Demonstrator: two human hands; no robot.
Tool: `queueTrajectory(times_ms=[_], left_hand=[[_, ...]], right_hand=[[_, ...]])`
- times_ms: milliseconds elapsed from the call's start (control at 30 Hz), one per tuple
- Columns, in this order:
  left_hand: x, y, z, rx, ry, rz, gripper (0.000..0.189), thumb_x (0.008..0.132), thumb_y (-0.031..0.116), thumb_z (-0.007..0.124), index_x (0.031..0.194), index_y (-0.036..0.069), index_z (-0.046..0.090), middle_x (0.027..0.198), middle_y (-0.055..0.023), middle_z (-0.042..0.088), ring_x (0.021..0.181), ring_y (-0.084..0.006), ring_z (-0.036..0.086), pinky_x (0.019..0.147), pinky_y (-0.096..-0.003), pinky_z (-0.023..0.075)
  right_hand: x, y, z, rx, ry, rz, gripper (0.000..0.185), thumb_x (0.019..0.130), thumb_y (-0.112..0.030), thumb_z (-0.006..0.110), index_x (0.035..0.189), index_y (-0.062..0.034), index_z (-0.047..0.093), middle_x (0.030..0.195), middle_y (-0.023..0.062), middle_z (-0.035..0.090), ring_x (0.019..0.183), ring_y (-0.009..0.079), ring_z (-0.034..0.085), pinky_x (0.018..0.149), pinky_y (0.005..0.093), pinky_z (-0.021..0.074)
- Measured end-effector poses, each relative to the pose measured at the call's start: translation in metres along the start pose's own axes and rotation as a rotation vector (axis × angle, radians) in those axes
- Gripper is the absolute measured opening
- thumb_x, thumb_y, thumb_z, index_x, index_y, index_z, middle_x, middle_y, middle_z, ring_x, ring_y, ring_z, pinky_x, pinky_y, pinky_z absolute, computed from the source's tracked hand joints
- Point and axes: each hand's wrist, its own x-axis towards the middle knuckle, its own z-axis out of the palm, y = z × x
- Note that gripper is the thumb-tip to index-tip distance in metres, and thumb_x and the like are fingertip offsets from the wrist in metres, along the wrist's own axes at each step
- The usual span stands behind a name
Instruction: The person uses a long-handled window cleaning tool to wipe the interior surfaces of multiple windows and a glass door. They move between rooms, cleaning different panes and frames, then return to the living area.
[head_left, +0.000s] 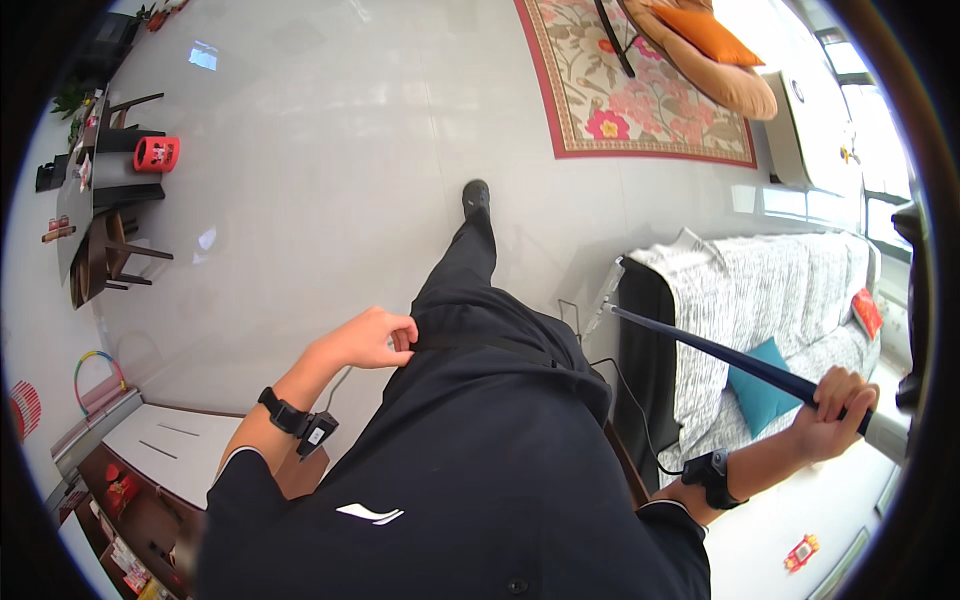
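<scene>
My right hand (836, 414), raised out to the right, is wrapped around the dark blue pole (712, 349) of a long-handled cleaning tool, probably a floor mop. The pole slants in front of the sofa. At its far end is a narrow, pale, partly see-through head (604, 296) beside the sofa's dark end. My left hand (382, 337) is at my left hip, fingers curled against the black waist strap (457, 343) and dark clothing. Whether it grips the cloth or only rests there is hidden. Both forearms carry strapped-on black devices with cables.
A sofa (780, 262) with a grey-white cover and a teal cushion (765, 386) stands at right. Ahead right lie a floral rug (600, 90) and a tan cushioned chair (720, 75). Chairs (112, 251), a table and a red bin (157, 154) line the left. A cabinet (172, 442) stands behind left.
</scene>
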Motion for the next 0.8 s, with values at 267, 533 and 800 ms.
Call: queueTrajectory(times_ms=[267,533,800], left_hand=[[0.125,0.075,-0.219,0.529,-0.082,0.396,0.017,0.081,0.013,0.058,0.068,0.003,0.052,0.057,-0.0151,0.057,0.054,-0.0354,0.057,0.050,-0.0439,0.0448],[0.248,0.113,-0.385,0.066,-0.392,0.126,0.013,0.086,0.014,0.057,0.079,0.004,0.062,0.066,-0.0082,0.062,0.063,-0.0213,0.061,0.058,-0.0345,0.0472],[0.480,0.144,-0.506,0.028,0.247,-0.152,0.034,0.095,0.035,0.051,0.104,0.006,0.068,0.094,-0.0121,0.069,0.084,-0.0225,0.066,0.075,-0.0349,0.0500]], right_hand=[[0.183,0.038,0.102,0.100,0.145,0.036,0.039,0.103,-0.023,0.038,0.066,-0.0157,0.030,0.050,-0.0040,0.023,0.046,0.0062,0.021,0.052,0.0235,0.0252],[0.375,0.144,0.195,0.323,-0.089,-0.093,0.042,0.101,-0.031,0.046,0.066,-0.0168,0.028,0.048,-0.0051,0.027,0.044,0.0057,0.024,0.049,0.0213,0.0263],[0.642,0.266,0.318,0.523,-0.418,-0.252,0.043,0.098,-0.035,0.057,0.068,-0.0135,0.035,0.047,-0.0066,0.038,0.037,0.0039,0.035,0.036,0.0192,0.0277]])
